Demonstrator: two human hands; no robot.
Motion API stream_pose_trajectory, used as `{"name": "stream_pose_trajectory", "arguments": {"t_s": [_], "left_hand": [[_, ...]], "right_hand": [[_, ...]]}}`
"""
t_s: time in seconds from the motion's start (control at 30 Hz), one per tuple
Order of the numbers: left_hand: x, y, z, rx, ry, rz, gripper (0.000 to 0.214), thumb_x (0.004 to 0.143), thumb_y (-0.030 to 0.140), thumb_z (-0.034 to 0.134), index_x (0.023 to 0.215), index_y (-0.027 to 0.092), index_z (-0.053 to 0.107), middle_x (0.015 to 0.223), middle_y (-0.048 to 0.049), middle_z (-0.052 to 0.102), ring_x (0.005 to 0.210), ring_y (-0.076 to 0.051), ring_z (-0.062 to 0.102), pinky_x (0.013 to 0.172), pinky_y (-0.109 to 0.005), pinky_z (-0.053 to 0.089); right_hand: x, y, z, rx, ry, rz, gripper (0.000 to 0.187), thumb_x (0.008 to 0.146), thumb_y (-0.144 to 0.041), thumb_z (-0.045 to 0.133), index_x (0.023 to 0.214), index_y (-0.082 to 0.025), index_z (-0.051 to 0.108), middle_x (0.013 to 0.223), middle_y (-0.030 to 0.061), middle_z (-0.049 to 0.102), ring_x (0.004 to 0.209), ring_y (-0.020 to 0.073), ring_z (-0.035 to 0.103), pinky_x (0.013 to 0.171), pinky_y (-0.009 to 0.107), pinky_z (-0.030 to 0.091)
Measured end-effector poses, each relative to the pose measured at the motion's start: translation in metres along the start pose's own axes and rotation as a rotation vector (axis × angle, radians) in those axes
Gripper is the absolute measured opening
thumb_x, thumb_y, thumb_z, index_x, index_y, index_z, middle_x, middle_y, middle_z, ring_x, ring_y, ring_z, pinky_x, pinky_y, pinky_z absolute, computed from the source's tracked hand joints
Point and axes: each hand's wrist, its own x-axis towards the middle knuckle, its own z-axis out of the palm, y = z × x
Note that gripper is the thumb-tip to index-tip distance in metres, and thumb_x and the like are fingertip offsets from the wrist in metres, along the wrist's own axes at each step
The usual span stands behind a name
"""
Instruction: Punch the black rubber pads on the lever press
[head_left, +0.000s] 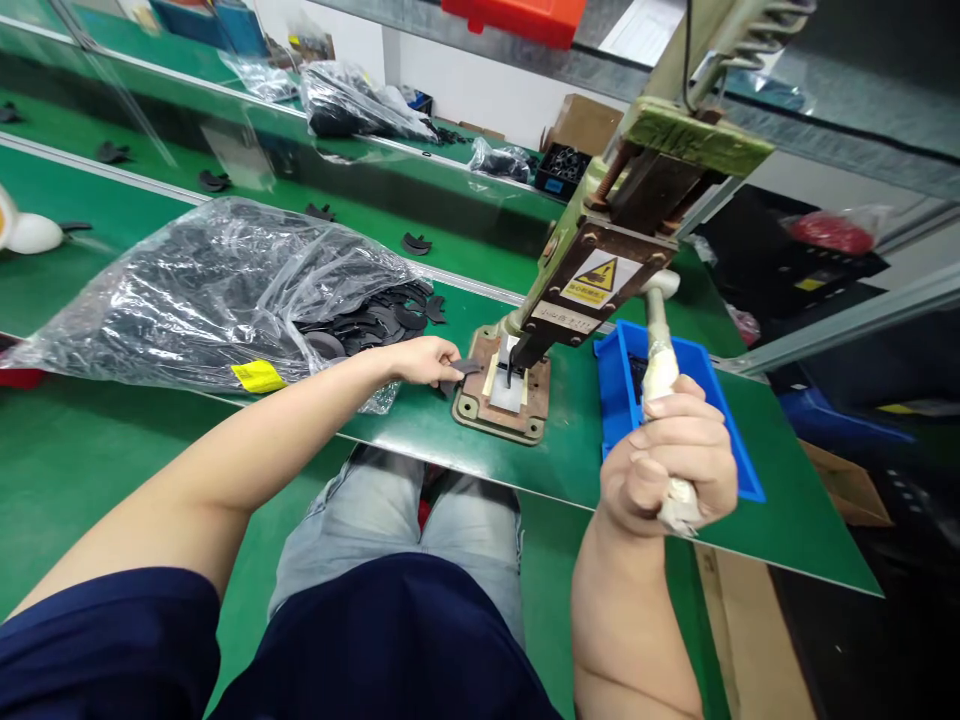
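My left hand (426,360) pinches a dark curved plastic piece (466,367) at the left edge of the press base (469,408). Above that base stands a green hand press (592,260) with a yellow warning label. A small black part (510,368) sits on the light metal plate under the ram. My right hand (675,465) is wrapped round the press lever (660,350), whose grip is bound in whitish tape. Left of the press, a clear plastic bag (202,290) spills many similar dark curved pieces (375,320) onto the green table.
A blue bin (720,400) with dark parts in it stands right of the press. Beyond the table runs a green conveyor belt (465,250) carrying scattered dark curved pieces (416,243). A metal shelf (525,60) with a red bin (517,15) crosses overhead.
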Motion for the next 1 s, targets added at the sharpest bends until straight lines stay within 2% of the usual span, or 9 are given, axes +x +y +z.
{"name": "stream_pose_trajectory", "arguments": {"t_s": [0.17,0.33,0.47,0.7,1.0], "left_hand": [[0.007,0.026,0.009,-0.089,0.124,0.072,0.03,0.091,0.039,0.082,0.086,0.019,0.06,0.066,0.0021,0.065,0.055,-0.012,0.062,0.05,-0.02,0.04],[0.019,0.045,0.026,-0.137,0.128,0.094,0.028,0.09,0.031,0.083,0.082,0.016,0.061,0.065,0.0028,0.065,0.054,-0.009,0.059,0.051,-0.019,0.043],[0.026,0.045,0.031,-0.197,0.164,0.083,0.029,0.088,0.026,0.087,0.079,0.015,0.062,0.063,0.0038,0.062,0.051,-0.007,0.055,0.048,-0.018,0.045],[0.033,0.04,0.029,-0.381,0.069,0.044,0.033,0.084,0.028,0.093,0.081,0.013,0.063,0.066,0.0027,0.064,0.051,-0.006,0.059,0.052,-0.019,0.055],[0.041,0.036,0.029,-0.304,0.057,-0.005,0.041,0.08,0.031,0.096,0.082,0.015,0.058,0.066,0.003,0.065,0.049,-0.009,0.065,0.051,-0.02,0.058]], "right_hand": [[0.001,-0.002,0.0,-0.01,0.002,0.005,0.038,0.088,-0.039,0.07,0.062,-0.023,0.047,0.059,-0.005,0.051,0.077,0.0151,0.065,0.101,0.055,0.057],[0.001,-0.005,-0.002,-0.022,-0.021,0.021,0.036,0.087,-0.038,0.07,0.063,-0.022,0.048,0.061,-0.0046,0.053,0.079,0.0159,0.066,0.102,0.057,0.056],[0.001,-0.004,-0.001,-0.02,-0.012,0.019,0.037,0.087,-0.039,0.07,0.064,-0.023,0.047,0.06,-0.0045,0.052,0.077,0.0157,0.065,0.102,0.056,0.057],[-0.001,-0.003,0.0,-0.014,0.011,0.02,0.042,0.087,-0.042,0.07,0.061,-0.022,0.044,0.059,-0.0043,0.05,0.077,0.0168,0.064,0.1,0.056,0.055],[-0.002,-0.004,0.002,-0.02,0.026,0.03,0.045,0.088,-0.044,0.07,0.06,-0.023,0.042,0.058,-0.0042,0.049,0.075,0.0169,0.064,0.099,0.056,0.056]]}}
